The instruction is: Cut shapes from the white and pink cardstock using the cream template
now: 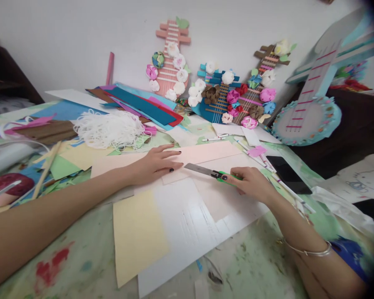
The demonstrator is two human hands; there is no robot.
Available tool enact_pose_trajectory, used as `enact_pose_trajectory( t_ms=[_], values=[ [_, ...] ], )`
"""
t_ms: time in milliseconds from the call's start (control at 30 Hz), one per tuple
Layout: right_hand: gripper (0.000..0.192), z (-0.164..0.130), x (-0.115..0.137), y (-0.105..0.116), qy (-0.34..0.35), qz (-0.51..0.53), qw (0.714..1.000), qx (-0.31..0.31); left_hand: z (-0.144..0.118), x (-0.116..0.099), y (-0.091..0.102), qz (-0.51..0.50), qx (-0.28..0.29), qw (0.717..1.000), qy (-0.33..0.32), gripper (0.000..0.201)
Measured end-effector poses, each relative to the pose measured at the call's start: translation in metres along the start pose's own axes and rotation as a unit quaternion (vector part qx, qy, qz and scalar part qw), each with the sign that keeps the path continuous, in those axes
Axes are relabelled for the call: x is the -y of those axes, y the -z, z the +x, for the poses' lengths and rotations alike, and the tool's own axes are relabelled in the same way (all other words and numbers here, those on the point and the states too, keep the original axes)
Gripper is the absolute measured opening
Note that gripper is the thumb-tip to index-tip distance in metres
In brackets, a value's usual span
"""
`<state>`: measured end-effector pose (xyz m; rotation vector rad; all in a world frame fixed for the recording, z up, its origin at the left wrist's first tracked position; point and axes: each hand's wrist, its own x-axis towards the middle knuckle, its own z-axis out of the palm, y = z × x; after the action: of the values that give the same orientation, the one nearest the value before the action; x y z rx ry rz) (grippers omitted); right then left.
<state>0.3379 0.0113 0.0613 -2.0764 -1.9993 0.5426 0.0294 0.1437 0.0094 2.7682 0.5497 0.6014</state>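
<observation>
While the left hand (156, 164) lies flat, fingers spread and pressing down on a pale pink sheet of paper (202, 154), the right hand (252, 182) is clenched around the green handle of a utility knife (209, 171). Its long metal blade is extended and points left, the tip lying just beside the left fingertips, along the near edge of the pink sheet. That sheet rests near the middle of the paint-stained table (81, 257), partly over a large white board (187, 224); a cream-yellow sheet (137, 234) overlaps the board's near left corner. A thin bangle (308, 251) circles the right wrist.

Behind the left hand sits a tangled heap of white string (110, 129), with a stack of coloured paper sheets (143, 106) beyond it. Against the wall lean three paper guitars decorated with paper flowers: a pink one (171, 62), a blue one (216, 101) and a brown one (262, 79). A larger light-blue paper guitar (311, 104) stands further right. A black phone (288, 174) lies just right of the right hand, and a white marker (216, 138) rests beyond the pink sheet.
</observation>
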Motion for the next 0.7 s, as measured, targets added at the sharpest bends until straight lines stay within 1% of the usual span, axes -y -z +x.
enact_pose_trajectory(
  t_ms=[67, 133, 267, 367, 533, 700],
  values=[
    [0.044, 0.004, -0.008, -0.001, 0.029, -0.042, 0.999, -0.010, -0.001, 0.002, -0.001, 0.017, 0.021, 1.000, -0.010, 0.038],
    [0.035, 0.006, -0.015, -0.002, 0.068, -0.056, 0.996, -0.020, -0.001, 0.003, -0.002, 0.021, 0.027, 0.999, -0.016, 0.039],
    [0.026, 0.006, -0.023, 0.000, 0.112, -0.044, 0.993, -0.017, -0.002, 0.008, -0.007, 0.012, 0.010, 1.000, -0.025, 0.039],
    [0.024, 0.005, -0.026, 0.004, 0.141, -0.058, 0.988, -0.018, -0.003, 0.010, -0.010, 0.000, 0.000, 1.000, -0.015, 0.039],
    [0.023, 0.005, -0.028, 0.005, 0.158, -0.094, 0.983, -0.016, -0.005, 0.006, -0.007, -0.021, -0.007, 1.000, 0.010, 0.039],
    [0.024, 0.007, -0.030, -0.001, 0.167, -0.118, 0.978, -0.036, -0.003, 0.005, -0.005, -0.029, -0.027, 0.999, 0.005, 0.037]
  ],
)
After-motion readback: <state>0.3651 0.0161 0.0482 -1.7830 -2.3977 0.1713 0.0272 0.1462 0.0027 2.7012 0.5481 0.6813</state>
